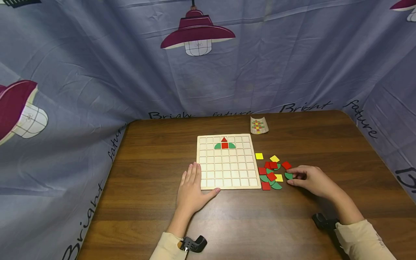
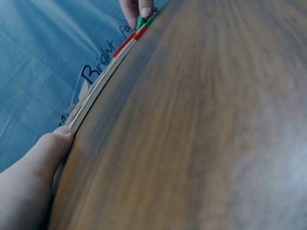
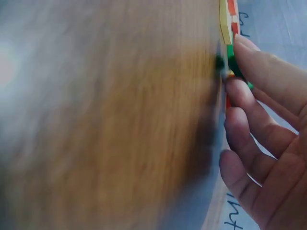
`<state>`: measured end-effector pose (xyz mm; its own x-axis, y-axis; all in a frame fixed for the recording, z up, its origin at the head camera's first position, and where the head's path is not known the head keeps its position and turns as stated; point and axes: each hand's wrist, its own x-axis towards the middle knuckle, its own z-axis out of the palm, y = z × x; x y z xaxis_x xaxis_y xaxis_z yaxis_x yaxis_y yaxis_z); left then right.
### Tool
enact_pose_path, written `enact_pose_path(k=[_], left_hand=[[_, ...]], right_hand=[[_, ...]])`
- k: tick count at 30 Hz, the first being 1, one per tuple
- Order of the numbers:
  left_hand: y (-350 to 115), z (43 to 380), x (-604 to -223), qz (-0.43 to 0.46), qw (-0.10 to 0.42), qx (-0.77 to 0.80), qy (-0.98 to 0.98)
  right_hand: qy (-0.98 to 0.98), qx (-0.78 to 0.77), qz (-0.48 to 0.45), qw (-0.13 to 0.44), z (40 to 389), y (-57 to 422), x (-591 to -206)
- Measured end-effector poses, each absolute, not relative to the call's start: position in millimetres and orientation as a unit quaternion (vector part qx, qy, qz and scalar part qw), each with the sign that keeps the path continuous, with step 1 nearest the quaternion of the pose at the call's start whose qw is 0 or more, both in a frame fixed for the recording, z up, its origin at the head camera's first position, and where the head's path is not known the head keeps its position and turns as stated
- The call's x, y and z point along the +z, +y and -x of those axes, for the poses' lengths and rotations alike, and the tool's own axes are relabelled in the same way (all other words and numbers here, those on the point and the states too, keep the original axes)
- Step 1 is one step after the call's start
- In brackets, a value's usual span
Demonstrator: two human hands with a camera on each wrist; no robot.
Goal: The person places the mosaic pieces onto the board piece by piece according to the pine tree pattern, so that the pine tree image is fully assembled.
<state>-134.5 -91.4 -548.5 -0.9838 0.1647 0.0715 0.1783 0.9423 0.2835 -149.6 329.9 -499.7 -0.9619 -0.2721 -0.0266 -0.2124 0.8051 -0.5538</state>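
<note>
In the head view a pale wooden grid board (image 1: 229, 168) lies on the table. Near its top, a red triangle (image 1: 224, 139) sits above a red square (image 1: 224, 145), flanked by green quarter-circle tiles (image 1: 217, 146). My left hand (image 1: 192, 191) rests at the board's lower left corner, fingers along the left edge and thumb at the front edge. To the right of the pile, my right hand (image 1: 312, 180) pinches a green quarter-circle tile (image 1: 288, 176) between thumb and fingers. The right wrist view shows that green tile (image 3: 233, 64) partly hidden by the fingers.
Loose red, green and yellow tiles (image 1: 271, 176) lie overlapping right of the board. A curled pattern card (image 1: 259, 125) with a coloured design is behind the board. A printed curtain (image 1: 260, 79) hangs along the table's back and sides.
</note>
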Motion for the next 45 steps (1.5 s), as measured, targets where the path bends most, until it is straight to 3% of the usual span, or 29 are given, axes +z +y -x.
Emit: enact_pose_path(k=[10, 25, 45], left_hand=[[-92, 135, -549, 0.089, 0.024, -0.147, -0.985], [-91, 135, -548, 0.088, 0.023, -0.145, -0.985], [-92, 135, -547, 0.087, 0.019, -0.139, -0.986]], right_hand=[[0.947, -0.298, 0.109, 0.043, 169, 300, -491], [0.937, -0.325, 0.123, 0.022, 209, 209, -474], [0.945, -0.307, 0.112, 0.021, 244, 114, -486]])
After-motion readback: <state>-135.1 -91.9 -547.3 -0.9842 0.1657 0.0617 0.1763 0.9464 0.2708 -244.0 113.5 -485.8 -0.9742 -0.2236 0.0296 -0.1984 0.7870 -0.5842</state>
